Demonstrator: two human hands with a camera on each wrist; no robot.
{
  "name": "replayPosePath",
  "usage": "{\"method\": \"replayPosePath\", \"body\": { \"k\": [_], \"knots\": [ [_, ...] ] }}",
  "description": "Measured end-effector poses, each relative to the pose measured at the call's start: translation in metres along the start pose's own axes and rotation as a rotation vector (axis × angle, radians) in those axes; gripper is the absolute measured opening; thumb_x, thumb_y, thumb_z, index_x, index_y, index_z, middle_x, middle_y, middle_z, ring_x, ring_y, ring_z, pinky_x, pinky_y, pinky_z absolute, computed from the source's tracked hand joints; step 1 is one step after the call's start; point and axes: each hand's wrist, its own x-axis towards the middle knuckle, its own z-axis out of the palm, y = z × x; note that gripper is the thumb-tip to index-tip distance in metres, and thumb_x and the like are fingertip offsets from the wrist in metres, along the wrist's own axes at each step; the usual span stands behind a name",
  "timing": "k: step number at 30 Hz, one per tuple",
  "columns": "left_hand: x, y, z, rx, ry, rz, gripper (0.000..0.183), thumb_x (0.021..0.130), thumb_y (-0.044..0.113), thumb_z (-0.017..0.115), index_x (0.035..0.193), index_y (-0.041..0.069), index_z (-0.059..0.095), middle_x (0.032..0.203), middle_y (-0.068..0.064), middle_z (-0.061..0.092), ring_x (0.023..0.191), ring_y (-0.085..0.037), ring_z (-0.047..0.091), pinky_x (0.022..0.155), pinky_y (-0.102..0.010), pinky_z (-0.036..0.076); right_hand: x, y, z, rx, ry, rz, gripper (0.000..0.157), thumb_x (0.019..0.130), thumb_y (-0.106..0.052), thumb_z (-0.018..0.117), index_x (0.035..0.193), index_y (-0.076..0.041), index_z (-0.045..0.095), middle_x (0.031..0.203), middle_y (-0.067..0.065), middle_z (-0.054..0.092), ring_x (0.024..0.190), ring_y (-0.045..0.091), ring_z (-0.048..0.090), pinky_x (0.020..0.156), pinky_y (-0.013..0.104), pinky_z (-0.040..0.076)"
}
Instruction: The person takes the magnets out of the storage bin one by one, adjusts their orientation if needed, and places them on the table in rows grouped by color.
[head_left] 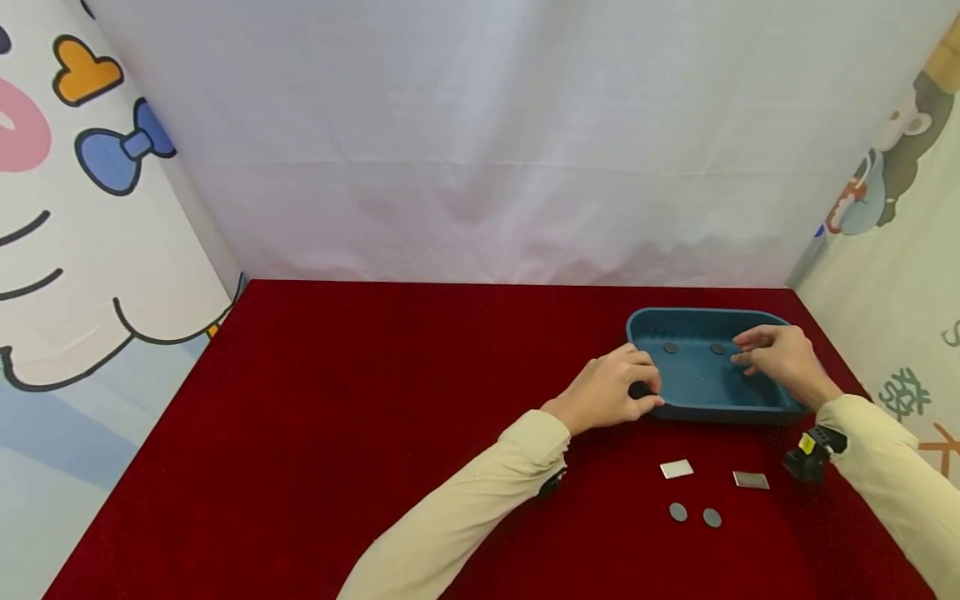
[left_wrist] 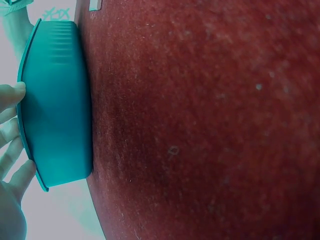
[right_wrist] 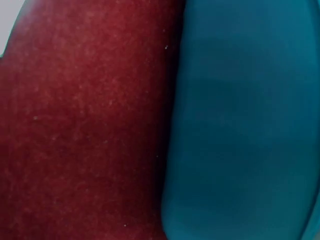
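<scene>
A blue plastic tray [head_left: 705, 387] sits at the right of the red table; its outer wall [left_wrist: 57, 110] shows in the left wrist view. My left hand [head_left: 611, 387] holds the tray's left rim, its fingertips spread along it. A small dark patch shows between thumb and fingers in the head view; I cannot tell what it is. Inside the tray, my right hand [head_left: 780, 358] hovers over the right part, thumb and fingers apart with nothing seen between them. Beside its fingertips lies a grey disc [head_left: 717, 348], and farther left another grey disc [head_left: 671, 347].
In front of the tray lie a white rectangular piece [head_left: 677, 469], a grey rectangular piece [head_left: 751, 480] and two grey round discs, a left one [head_left: 678, 512] and a right one [head_left: 712, 517]. White cloth [head_left: 480, 142] hangs behind the red table [head_left: 337, 417].
</scene>
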Motion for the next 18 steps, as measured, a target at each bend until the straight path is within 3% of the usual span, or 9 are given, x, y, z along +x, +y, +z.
{"method": "replayPosePath", "body": {
  "k": [7, 14, 18],
  "knots": [
    [0.001, 0.0, -0.001, -0.002, -0.01, -0.003, 0.009, 0.089, 0.029, 0.067, 0.086, 0.021, 0.068, 0.096, 0.01, 0.059, 0.086, -0.003, 0.046, 0.067, -0.009, 0.039, 0.009, 0.004, 0.006, -0.017, 0.004, 0.011, 0.026, 0.089, -0.002, 0.061, 0.109, 0.016, 0.059, 0.095, 0.027, 0.066, 0.065, 0.019, 0.067, 0.06, 0.031, 0.054],
    [0.001, 0.001, -0.001, 0.003, -0.013, 0.0, 0.009, 0.089, 0.029, 0.067, 0.086, 0.021, 0.068, 0.096, 0.01, 0.059, 0.086, -0.004, 0.046, 0.067, -0.009, 0.038, 0.016, 0.006, 0.013, -0.064, 0.006, 0.041, 0.034, 0.088, -0.011, 0.066, 0.108, 0.015, 0.06, 0.09, 0.024, 0.067, 0.064, 0.021, 0.067, 0.068, 0.044, 0.054],
    [0.002, 0.001, -0.002, 0.002, -0.008, 0.012, 0.009, 0.089, 0.029, 0.068, 0.086, 0.021, 0.068, 0.096, 0.01, 0.059, 0.087, -0.004, 0.047, 0.068, -0.008, 0.038, 0.018, 0.006, 0.016, -0.069, 0.012, 0.032, 0.031, 0.088, -0.008, 0.065, 0.106, 0.016, 0.061, 0.087, 0.023, 0.067, 0.063, 0.022, 0.067, 0.063, 0.039, 0.055]
  ]
}}
